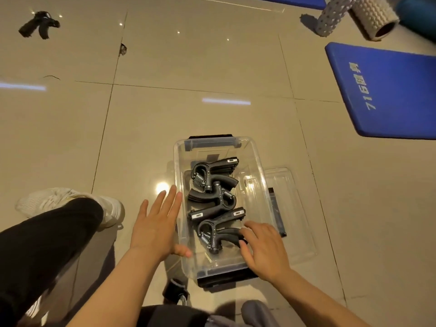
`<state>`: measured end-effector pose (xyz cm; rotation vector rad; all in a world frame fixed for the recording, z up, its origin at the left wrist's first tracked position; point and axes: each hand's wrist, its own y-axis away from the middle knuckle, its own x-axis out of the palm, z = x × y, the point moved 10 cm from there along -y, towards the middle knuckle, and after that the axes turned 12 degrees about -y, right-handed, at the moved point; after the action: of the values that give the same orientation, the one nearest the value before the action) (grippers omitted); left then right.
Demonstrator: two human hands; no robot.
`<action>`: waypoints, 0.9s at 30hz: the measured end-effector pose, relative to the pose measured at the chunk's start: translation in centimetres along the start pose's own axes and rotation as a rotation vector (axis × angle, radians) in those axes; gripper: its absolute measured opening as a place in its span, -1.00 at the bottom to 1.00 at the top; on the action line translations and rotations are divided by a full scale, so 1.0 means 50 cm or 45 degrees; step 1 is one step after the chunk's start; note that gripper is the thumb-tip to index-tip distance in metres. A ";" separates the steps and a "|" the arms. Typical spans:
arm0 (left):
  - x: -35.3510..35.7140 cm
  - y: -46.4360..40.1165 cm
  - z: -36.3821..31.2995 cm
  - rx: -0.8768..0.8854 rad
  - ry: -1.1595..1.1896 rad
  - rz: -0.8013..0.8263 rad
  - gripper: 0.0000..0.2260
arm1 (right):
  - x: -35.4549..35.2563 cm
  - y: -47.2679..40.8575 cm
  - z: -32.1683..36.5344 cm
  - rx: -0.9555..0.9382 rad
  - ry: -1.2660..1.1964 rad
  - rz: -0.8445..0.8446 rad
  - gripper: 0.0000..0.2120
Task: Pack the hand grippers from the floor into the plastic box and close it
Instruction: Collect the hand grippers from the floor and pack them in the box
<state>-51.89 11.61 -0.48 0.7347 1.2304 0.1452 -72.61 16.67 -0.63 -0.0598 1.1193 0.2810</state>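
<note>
Two hands work at the plastic box [253, 161]. The right hand [264, 249] reaches over the near right rim, fingers bent down onto the handle of the nearest hand gripper [219, 234]; whether they pinch it or only press it I cannot tell. The left hand [155, 223] lies flat and spread against the box's left wall, thumb at the near corner, holding nothing.

Three grippers already lie inside, one behind the other from near to far. I judge the packing well along but unfinished: another gripper [39, 24] sits on the floor [165, 67] far to the left, well apart from the box, and something dark that may be one more shows just near the box's near end. The clear lid [290, 208] lies on the floor, touching the box's right side, not yet on.

The far part of the box has room. Open tile surrounds the box; a blue mat [387, 90] and foam rollers [358, 17] lie far right.
</note>
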 end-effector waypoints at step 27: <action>-0.133 0.031 0.114 0.396 -0.197 -0.280 -0.38 | 0.009 -0.020 0.023 0.267 -0.011 0.094 -0.48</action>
<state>-48.73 7.16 6.57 0.8550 1.1890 -0.2854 -71.14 16.00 -0.60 0.1688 1.1383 0.2277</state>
